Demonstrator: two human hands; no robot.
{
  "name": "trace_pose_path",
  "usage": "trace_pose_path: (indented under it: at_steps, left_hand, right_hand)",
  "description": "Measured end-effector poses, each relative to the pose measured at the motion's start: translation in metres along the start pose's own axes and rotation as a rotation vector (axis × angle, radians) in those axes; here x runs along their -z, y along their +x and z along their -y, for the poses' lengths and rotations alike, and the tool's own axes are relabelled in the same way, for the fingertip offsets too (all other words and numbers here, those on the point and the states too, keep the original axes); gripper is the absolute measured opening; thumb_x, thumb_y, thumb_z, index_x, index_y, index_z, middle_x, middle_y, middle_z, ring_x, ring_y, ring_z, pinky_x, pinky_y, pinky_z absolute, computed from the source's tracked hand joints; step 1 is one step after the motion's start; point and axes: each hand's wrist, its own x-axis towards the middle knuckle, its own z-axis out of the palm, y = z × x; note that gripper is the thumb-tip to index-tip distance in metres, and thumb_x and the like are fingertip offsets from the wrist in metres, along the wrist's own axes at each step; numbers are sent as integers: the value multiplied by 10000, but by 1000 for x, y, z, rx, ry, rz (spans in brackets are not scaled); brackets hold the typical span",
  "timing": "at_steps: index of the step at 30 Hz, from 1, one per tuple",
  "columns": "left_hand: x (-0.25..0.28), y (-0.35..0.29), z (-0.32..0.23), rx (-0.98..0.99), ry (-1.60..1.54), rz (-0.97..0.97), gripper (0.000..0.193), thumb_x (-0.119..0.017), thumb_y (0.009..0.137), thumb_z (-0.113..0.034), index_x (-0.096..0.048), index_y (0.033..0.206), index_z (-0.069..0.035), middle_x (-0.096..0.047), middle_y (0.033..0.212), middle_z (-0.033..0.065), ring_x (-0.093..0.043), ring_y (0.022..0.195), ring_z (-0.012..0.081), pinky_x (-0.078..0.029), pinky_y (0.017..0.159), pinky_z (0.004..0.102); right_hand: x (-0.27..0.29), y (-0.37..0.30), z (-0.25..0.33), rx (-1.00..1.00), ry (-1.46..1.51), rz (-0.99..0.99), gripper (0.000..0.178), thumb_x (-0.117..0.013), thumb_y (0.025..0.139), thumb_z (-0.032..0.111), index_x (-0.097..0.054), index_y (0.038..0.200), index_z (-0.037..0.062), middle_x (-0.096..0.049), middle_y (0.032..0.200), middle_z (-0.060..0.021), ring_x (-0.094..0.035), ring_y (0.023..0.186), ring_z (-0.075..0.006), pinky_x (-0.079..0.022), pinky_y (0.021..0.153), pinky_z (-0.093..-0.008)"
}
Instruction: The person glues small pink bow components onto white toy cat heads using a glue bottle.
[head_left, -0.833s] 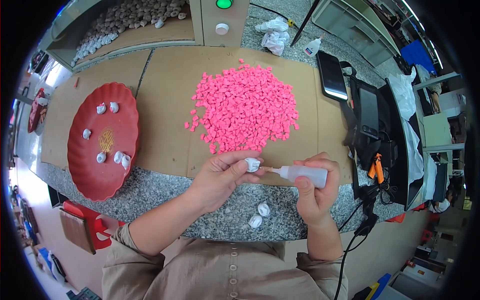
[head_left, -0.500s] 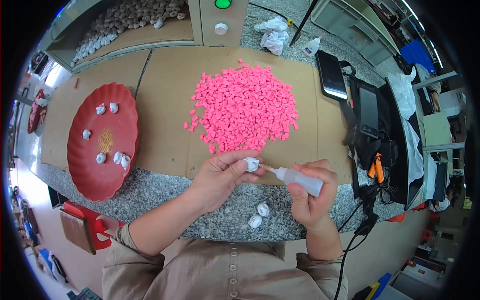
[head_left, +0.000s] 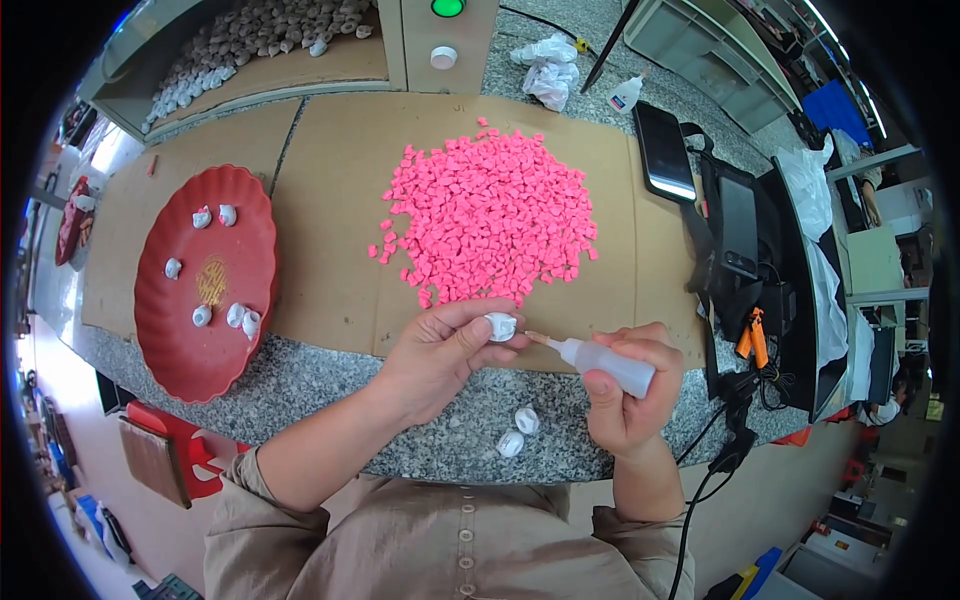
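Observation:
Between the thumb and fingers of my left hand (head_left: 447,345) is a small white rounded figure piece (head_left: 501,327), just in front of the pink pile. My right hand (head_left: 637,390) is wrapped round a translucent squeeze bottle (head_left: 615,367), tilted so its thin brownish nozzle tip (head_left: 538,338) points left at the white piece. A small gap shows between tip and piece. Two more white pieces (head_left: 518,432) lie on the speckled stone edge below my hands. Many tiny pink pieces (head_left: 490,215) are heaped on the cardboard (head_left: 330,220) beyond my hands.
A red scalloped tray (head_left: 160,345) with several white pieces stands at left. Rows of small pieces fill an open-fronted box (head_left: 290,85) at the back left. A phone (head_left: 662,150), a black bag (head_left: 740,225), a white bottle (head_left: 626,94) and crumpled plastic (head_left: 550,75) lie right and back.
My right hand has drawn the bottle slightly to the right, so its tip has come away from the white piece. My left hand stays nearly in place.

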Motion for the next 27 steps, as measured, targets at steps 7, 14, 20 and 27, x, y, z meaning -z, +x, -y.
trace_pose_path:
  at_steps: [7,14,20,27]
  left_hand:
    - [-1,1,0,6,14,4,247,-440,858,-100,-500,1078,-6,-553,998,106,-552,912,193,-471,762,271]
    - [1,0,-1,8,8,19,251,-440,859,-102,-495,1083,-3,-552,1002,108,-552,913,192,-474,756,270]
    - [1,0,1,13,30,8,256,-432,861,-95,-489,1094,-6,-545,1017,106,-546,923,191,-471,776,278]
    - [3,0,1,12,8,33,278,-426,862,-90,-466,1123,-4,-528,1052,110,-540,940,198,-463,797,287]
  right_hand:
    - [-2,0,0,-4,-6,0,353,-651,704,84,-425,958,-10,-544,825,-156,-496,643,-189,-428,554,-258]
    - [-1,1,3,22,-35,8,348,-659,697,91,-441,947,-16,-548,838,-163,-494,632,-188,-430,550,-262]
    - [0,0,3,-109,18,-10,292,-613,734,72,-431,942,-23,-512,784,-128,-474,629,-161,-410,566,-242]
    - [-5,-2,2,-448,358,-133,240,-542,797,108,-386,941,-3,-464,815,-106,-474,705,-132,-403,632,-233]
